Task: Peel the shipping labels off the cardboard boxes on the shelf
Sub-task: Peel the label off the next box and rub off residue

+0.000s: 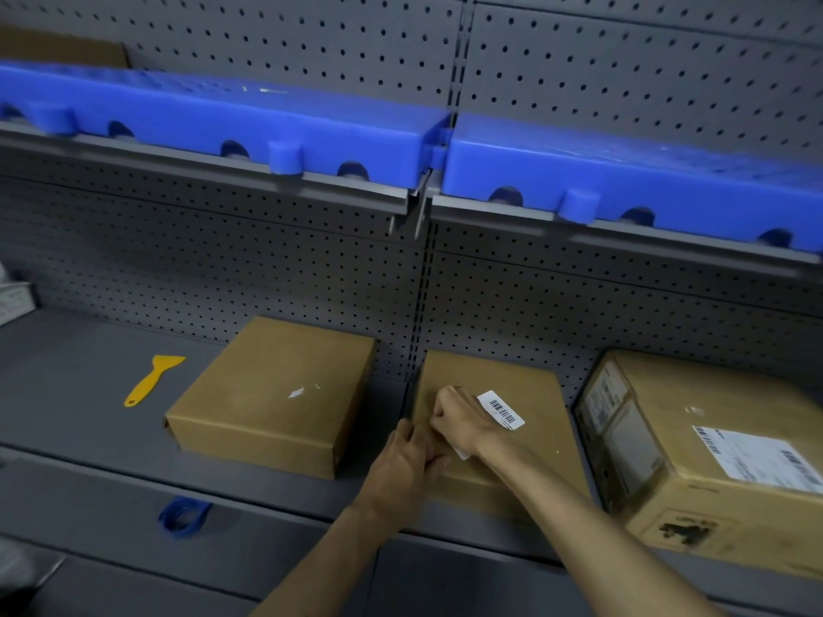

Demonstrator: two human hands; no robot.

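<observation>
Three cardboard boxes stand on the grey shelf (pixel 89 394). The left box (pixel 271 394) is flat and bears only torn white label scraps. The middle box (pixel 534 394) carries a white barcode label (pixel 501 409) on its top. My right hand (pixel 454 423) is curled over that label's left part, fingers pinching at it, and a white corner shows below the hand. My left hand (pixel 407 460) grips the middle box's front left corner. The tall right box (pixel 712 460) has a large white shipping label (pixel 766 456) on top and more labels on its left side.
A yellow plastic scraper (pixel 153 378) lies on the shelf left of the boxes. A blue tape roll (pixel 182 514) sits at the shelf's front edge. Blue plastic pallets (pixel 267 122) cover the upper shelf. Grey pegboard backs the shelving. White packaging (pixel 13 296) sits far left.
</observation>
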